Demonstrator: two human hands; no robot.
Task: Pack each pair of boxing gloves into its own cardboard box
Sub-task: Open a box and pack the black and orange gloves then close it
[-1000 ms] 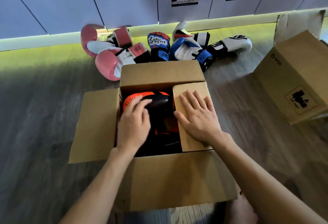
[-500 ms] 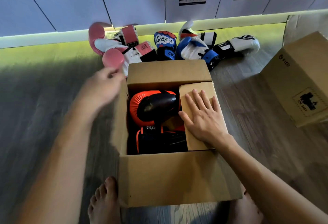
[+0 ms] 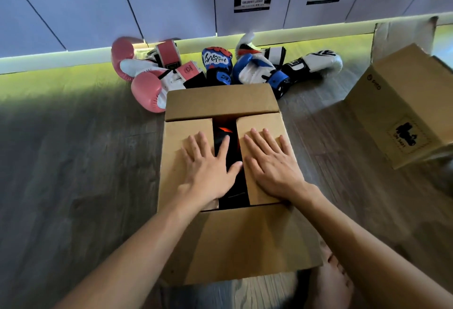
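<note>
A cardboard box (image 3: 245,240) stands on the floor right in front of me. Its two side flaps are folded down, with a narrow gap between them. Through the gap shows a black and orange boxing glove (image 3: 224,134) inside. My left hand (image 3: 208,169) lies flat on the left flap, its fingers straight. My right hand (image 3: 270,161) presses flat on the right flap. The far flap (image 3: 220,101) leans inward, and the near flap hangs down toward me. Behind the box lie pink gloves (image 3: 147,88), blue gloves (image 3: 218,63) and white and black gloves (image 3: 316,62).
A second cardboard box (image 3: 402,110) sits at the right, tilted. White locker doors (image 3: 171,2) line the back above a lit strip. My bare foot (image 3: 335,281) is by the box's near right corner. The floor is grey wood.
My left hand came back from the box's left side and folded the left flap down over the gloves. My right hand stayed flat on the right flap.
</note>
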